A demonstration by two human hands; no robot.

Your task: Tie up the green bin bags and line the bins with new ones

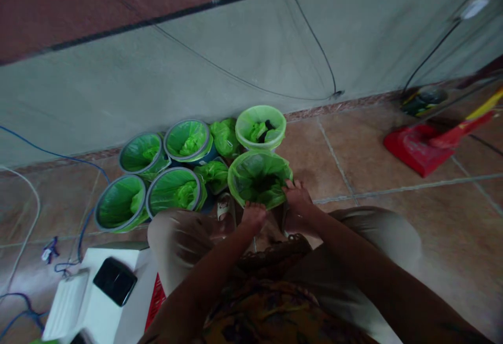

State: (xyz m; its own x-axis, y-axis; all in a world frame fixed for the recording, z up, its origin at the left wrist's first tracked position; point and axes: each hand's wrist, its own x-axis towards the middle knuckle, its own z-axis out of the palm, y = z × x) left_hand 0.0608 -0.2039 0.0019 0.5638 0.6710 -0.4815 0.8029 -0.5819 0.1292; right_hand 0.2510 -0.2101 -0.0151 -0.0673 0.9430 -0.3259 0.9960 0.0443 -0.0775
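Note:
Between my feet stands a bin lined with a translucent green bag (239, 179), its inside dark toward the bottom. My left hand (253, 215) is closed over the near edge of the bin liner. On the right side of the same rim, my right hand (297, 195) grips the liner with its fingers curled over the edge. Just behind is another green-lined bin (243, 118), holding crumpled green plastic and something black. Left of these, a tied-looking green bag (225, 137) and a crumpled green bag (214, 173) sit close by.
Several grey-rimmed bins (176, 189) with green liners cluster at the left. A white box (106, 307) carries a black object (115, 281). Blue cable (81, 234) runs along the floor. A red dustpan (418, 147) lies right, near a dark jar (424, 100) by the wall (220, 66).

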